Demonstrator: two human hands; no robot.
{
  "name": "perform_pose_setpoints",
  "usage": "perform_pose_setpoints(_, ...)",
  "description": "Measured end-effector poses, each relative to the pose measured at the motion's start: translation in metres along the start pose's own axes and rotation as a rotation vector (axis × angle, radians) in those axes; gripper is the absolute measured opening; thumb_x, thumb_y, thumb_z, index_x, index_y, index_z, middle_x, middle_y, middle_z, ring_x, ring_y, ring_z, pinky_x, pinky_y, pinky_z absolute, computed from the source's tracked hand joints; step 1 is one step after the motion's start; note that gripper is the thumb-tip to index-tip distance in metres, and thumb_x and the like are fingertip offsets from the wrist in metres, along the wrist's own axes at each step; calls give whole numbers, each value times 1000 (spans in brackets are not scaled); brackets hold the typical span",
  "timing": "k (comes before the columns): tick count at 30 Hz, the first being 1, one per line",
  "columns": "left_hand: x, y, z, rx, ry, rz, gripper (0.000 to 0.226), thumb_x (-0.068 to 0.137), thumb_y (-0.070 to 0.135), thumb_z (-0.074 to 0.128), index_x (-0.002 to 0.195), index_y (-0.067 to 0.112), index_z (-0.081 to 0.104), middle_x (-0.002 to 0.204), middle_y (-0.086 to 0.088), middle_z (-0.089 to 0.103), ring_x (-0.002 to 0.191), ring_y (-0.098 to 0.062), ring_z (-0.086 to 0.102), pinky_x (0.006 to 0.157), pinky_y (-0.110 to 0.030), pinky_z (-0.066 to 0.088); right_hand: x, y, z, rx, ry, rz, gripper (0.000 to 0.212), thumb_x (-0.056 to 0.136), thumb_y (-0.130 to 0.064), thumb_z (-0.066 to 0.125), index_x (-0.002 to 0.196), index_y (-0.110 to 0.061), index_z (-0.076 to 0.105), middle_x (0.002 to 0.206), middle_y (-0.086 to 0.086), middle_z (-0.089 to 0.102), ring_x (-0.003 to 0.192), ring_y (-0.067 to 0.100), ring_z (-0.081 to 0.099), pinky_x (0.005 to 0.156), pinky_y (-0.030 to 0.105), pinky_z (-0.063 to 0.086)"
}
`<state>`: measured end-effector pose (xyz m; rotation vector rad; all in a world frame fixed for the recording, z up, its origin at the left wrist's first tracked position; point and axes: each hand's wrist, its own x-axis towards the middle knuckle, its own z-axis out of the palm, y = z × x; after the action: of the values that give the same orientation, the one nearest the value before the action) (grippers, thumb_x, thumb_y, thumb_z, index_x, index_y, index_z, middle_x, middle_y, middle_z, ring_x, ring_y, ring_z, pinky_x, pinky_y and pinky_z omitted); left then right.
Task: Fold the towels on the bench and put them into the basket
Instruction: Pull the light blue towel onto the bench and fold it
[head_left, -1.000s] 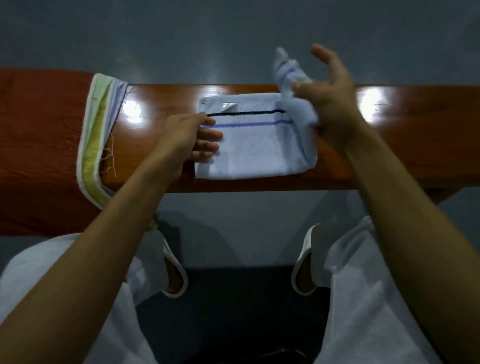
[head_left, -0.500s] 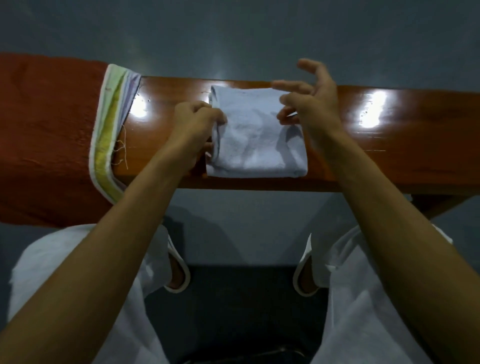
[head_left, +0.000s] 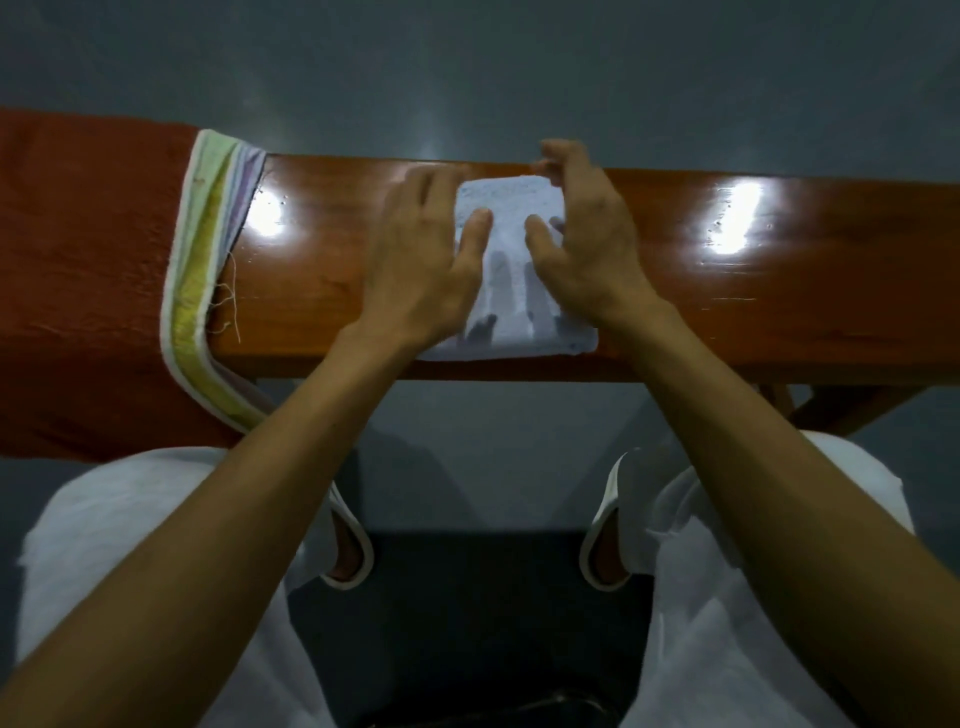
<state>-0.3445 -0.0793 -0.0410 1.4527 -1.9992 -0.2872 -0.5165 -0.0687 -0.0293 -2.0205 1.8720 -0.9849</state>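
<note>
A small white towel (head_left: 506, 291), folded into a narrow packet, lies on the glossy wooden bench (head_left: 779, 291) near its front edge. My left hand (head_left: 421, 260) lies flat over the towel's left side, fingers spread and straight, thumb on the cloth. My right hand (head_left: 587, 244) covers the right side, thumb pressing the cloth and fingers bent over the far right corner. A red-orange towel (head_left: 83, 280) with a striped green, yellow and lilac border (head_left: 200, 280) is draped over the bench's left end. No basket is in view.
Bare bench top stretches to the right of the hands, with two bright light reflections. The bench's legs (head_left: 831, 410) show at the lower right. Grey floor lies beyond and below. My knees in white trousers and white slippers (head_left: 605, 525) are under the front edge.
The right hand folded the towel's lifted end over to the left, hiding the stripes. Both hands then came down onto the packet, which now looks narrower.
</note>
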Motion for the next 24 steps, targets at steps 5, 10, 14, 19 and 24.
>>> perform_pose_setpoints(5,-11,-16,20,253,-394,37,62,110,49,10,166,22,4,174,-2,-1,159,-21,-8,128,-50,-3,-14,-7,29,-299,-390,-104,61,107,-29,30,163,-11,14,171,11,14,159,27,7,128,52,9)
perform_pose_setpoints(10,-12,-31,17,322,-450,-11,66,109,54,7,165,21,-5,173,0,-12,158,-19,-16,124,-49,-9,-12,9,33,-444,-456,-4,68,108,-52,12,164,-17,-4,172,4,-10,158,22,-13,128,54,-3)
perform_pose_setpoints(14,-12,-42,11,330,-463,-71,69,108,56,10,165,21,-7,173,1,-13,158,-23,-15,123,-51,-10,-10,20,21,-406,-446,106,67,109,-51,13,164,-18,-6,172,2,-11,158,26,-11,127,55,-2)
perform_pose_setpoints(19,-11,-45,5,297,-483,-79,66,109,55,9,165,24,-9,172,4,-15,158,-23,-16,126,-54,-9,-10,22,20,-390,-437,114,65,110,-49,14,165,-19,-5,172,0,-10,158,26,-9,127,56,0)
perform_pose_setpoints(24,-12,-49,2,222,-477,-60,66,109,54,11,166,24,-3,173,3,-12,158,-22,-17,127,-54,-9,-12,20,15,-318,-418,117,65,110,-47,19,165,-17,2,173,1,-4,159,25,-5,128,56,2)
